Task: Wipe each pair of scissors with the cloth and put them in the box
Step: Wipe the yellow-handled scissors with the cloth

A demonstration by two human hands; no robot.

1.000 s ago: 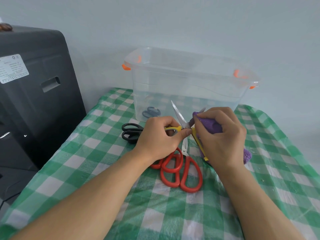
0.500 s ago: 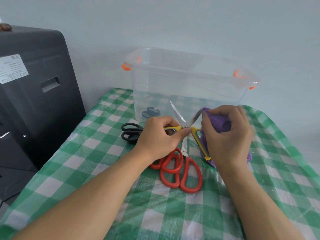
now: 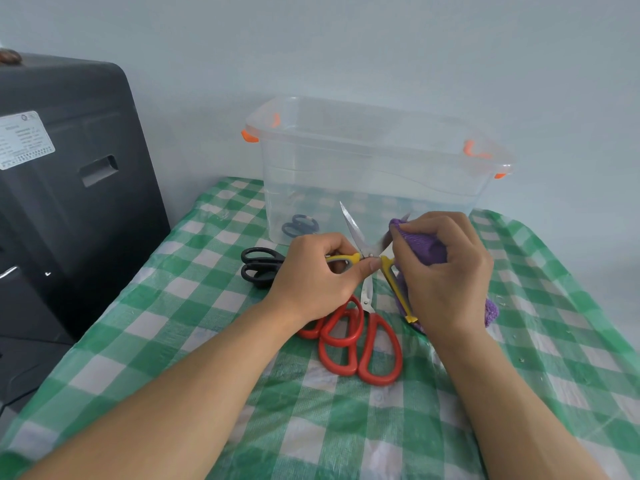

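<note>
My left hand (image 3: 313, 275) grips one yellow handle of the yellow scissors (image 3: 353, 230), whose blades stand spread apart in front of the clear plastic box (image 3: 374, 168). My right hand (image 3: 446, 271) holds the purple cloth (image 3: 420, 245) wrapped round the right blade, most of which is hidden. Two pairs of red-handled scissors (image 3: 360, 341) lie on the table below my hands. A black pair (image 3: 258, 266) lies to the left. A dark blue pair (image 3: 299, 225) lies inside the box.
A green and white checked cloth (image 3: 194, 306) covers the table. A large black machine (image 3: 69, 188) stands against the table's left edge. The box has orange clips and stands at the back by the pale wall.
My right hand with the cloth slid up along the right blade from the pivot toward the tip, then came slightly back down. My left hand kept its hold.
</note>
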